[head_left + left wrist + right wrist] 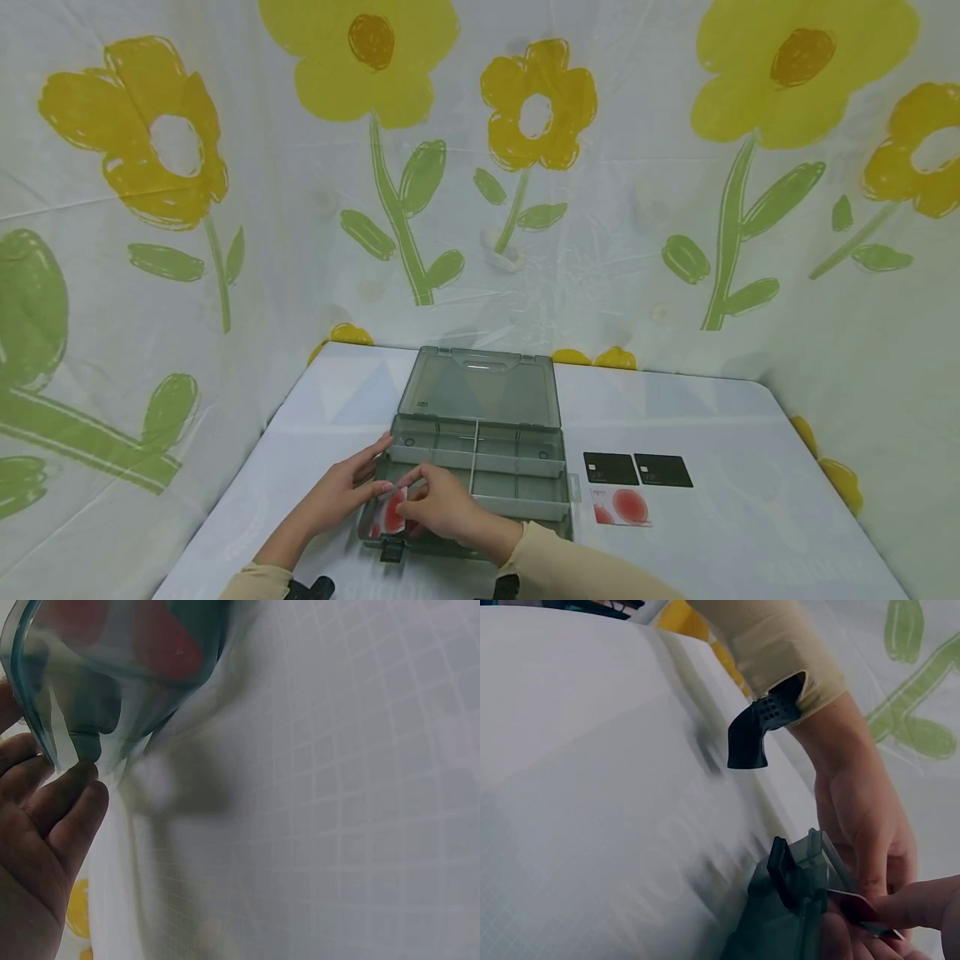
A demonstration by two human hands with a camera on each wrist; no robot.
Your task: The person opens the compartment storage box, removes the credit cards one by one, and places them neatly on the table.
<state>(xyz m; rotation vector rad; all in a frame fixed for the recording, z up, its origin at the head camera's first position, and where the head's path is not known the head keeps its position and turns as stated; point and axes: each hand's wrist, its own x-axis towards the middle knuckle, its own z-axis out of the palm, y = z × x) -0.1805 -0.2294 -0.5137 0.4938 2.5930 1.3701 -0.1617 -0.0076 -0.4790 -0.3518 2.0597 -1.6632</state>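
A grey translucent compartment box [517, 507] stands on the table, its lid [480, 387] raised at the back. In its front left compartment a red-and-white card [393, 512] stands tilted. My right hand [442, 504] pinches this card between thumb and fingers; the right wrist view shows the card [855, 907] edge-on at the box rim. My left hand [348, 483] is at the box's left wall. Its thumb reaches over the rim close to the card's top edge, and its fingers [71, 802] rest against the outside of the wall.
Right of the box lie two black cards, one [611, 468] beside the other [663, 471], with another red-and-white card [622, 507] in front of them. A black latch [392, 552] sticks out at the box's front. Flower-patterned curtains [585, 250] surround the white table [720, 425].
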